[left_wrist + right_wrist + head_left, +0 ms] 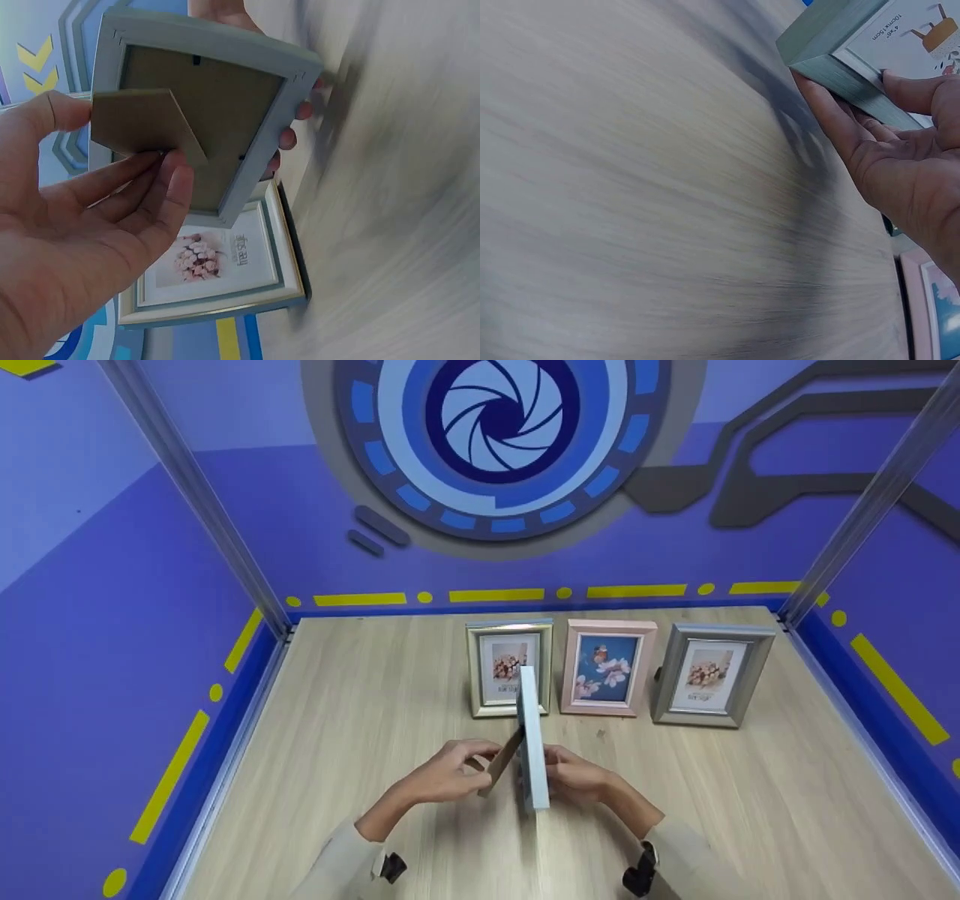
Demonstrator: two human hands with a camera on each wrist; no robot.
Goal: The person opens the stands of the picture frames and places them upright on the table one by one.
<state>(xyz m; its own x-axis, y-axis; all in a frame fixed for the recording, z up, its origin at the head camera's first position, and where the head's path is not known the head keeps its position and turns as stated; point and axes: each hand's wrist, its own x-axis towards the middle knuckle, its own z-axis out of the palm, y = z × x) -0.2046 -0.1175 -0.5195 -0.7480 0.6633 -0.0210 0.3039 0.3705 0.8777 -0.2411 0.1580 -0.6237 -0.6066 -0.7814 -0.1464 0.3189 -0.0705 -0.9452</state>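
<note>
A pale blue-green picture frame (534, 750) is held upright, edge-on to the head view, above the table. My right hand (581, 776) grips its right side, the thumb on the front and the fingers along the edge in the right wrist view. My left hand (450, 772) pinches the brown stand (139, 120) on the frame's back, between the thumb and fingers. That stand is tilted out from the brown backing board (225, 94). Printed size text and a drawing show on the front sheet (900, 37); the rest of it is out of view.
Behind the hands, a gold-rimmed frame (474, 675), a pink frame (568, 682) and a grey frame (754, 682) stand in a row on the wooden table (360, 697). The held frame partly covers the gold-rimmed one. Blue panels (262, 517) enclose the table.
</note>
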